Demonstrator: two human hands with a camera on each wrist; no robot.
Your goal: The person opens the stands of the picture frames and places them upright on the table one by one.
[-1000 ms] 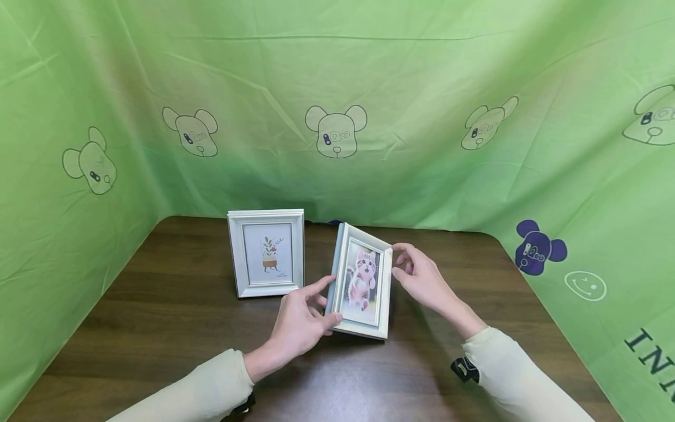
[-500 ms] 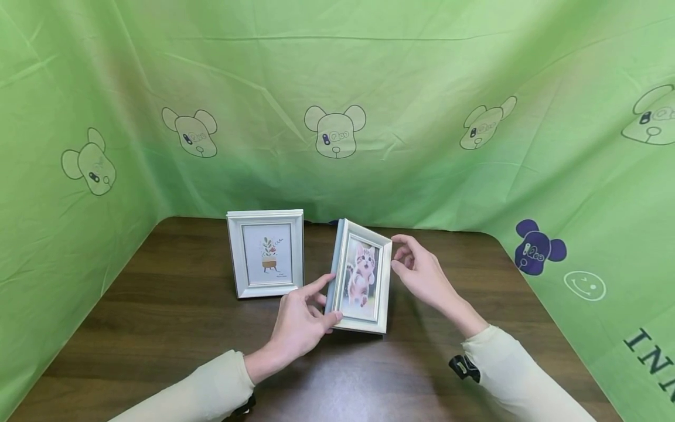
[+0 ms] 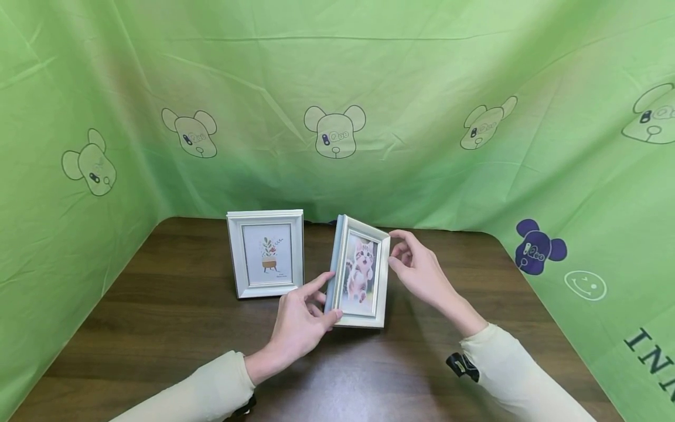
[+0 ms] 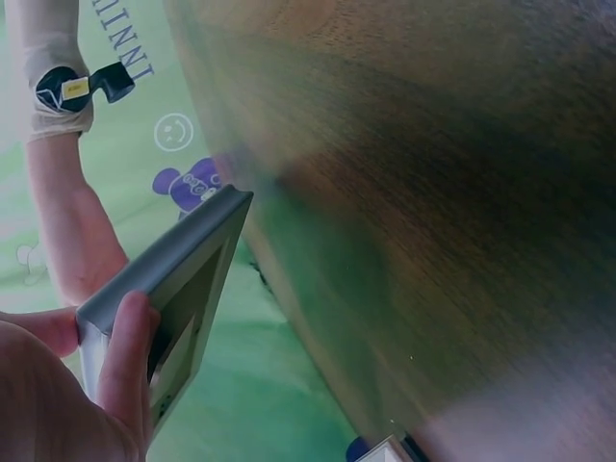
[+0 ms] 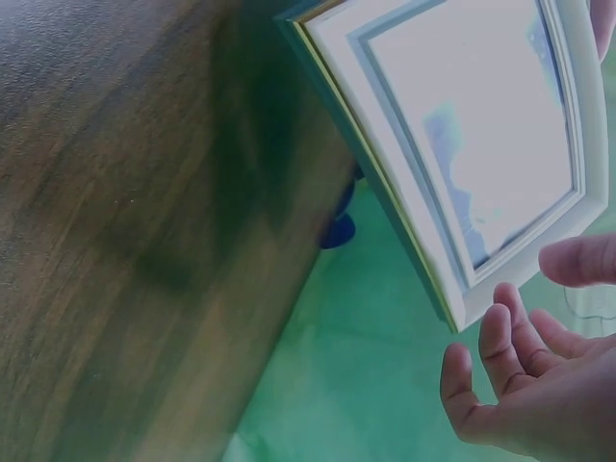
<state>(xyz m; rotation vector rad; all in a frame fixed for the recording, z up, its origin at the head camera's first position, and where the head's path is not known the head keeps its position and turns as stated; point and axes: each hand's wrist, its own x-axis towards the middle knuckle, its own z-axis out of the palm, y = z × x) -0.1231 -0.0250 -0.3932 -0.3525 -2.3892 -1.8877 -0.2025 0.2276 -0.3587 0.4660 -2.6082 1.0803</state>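
Kitten frame (image 3: 361,272) at 2 o'clock from your left hand (image 3: 299,319), which pinches its 8 o'clock side; long axis roughly 12-to-6. Your right hand (image 3: 422,272), fingers loose, sits at its 2 o'clock edge, contact unclear.

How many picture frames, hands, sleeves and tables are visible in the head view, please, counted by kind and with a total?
Picture frames: 2 (kitten frame, plant frame)
Hands: 2 (left hand, right hand)
Sleeves: 2 (left sleeve, right sleeve)
Tables: 1 (brown table)
Total: 7
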